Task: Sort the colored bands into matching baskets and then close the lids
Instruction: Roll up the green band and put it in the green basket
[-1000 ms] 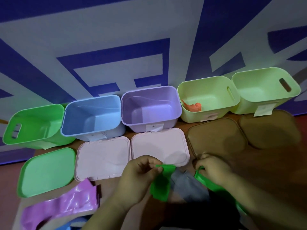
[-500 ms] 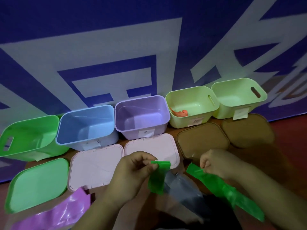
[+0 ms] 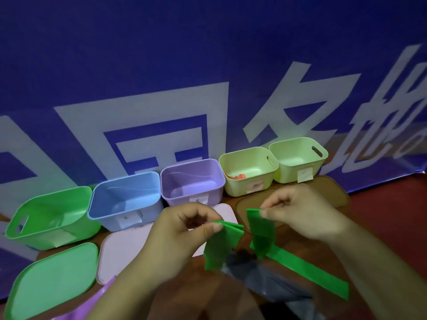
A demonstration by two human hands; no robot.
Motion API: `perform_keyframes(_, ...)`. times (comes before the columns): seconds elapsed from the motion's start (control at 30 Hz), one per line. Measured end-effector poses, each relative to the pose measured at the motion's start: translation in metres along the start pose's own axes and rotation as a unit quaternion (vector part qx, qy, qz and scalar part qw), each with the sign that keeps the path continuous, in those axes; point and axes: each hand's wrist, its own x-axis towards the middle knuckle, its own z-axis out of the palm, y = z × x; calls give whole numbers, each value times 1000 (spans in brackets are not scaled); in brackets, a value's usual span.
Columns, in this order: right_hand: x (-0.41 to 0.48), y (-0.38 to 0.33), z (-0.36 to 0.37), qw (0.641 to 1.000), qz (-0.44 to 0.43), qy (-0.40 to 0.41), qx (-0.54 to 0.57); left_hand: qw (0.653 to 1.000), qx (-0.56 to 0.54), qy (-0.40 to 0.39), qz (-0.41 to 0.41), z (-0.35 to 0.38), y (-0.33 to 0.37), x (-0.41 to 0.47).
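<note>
The green basket [image 3: 50, 213] stands open at 9 o'clock, well apart from the green band [image 3: 262, 234] held at 5 o'clock. The left hand [image 3: 182, 229] and right hand [image 3: 300, 211] both pinch it between thumb and fingers [image 3: 275, 203]; I judge it better to gather it in one hand before carrying. Behind hangs a blue banner [image 3: 161, 54]; below, the brown worktop [image 3: 231, 301].
</note>
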Motion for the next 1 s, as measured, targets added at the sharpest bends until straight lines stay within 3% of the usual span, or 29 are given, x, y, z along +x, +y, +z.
perform_keyframes(0.23,-35,-44,19,978,-44,28,201,997,-53,14,55,9,29,-17)
perform_keyframes(0.5,-45,-59,30,933,22,-72,351,991,-90,71,66,14,25,-24)
perform_keyframes(1.0,-6,-52,5,929,53,-151,334,984,-25,168,53,35,23,9)
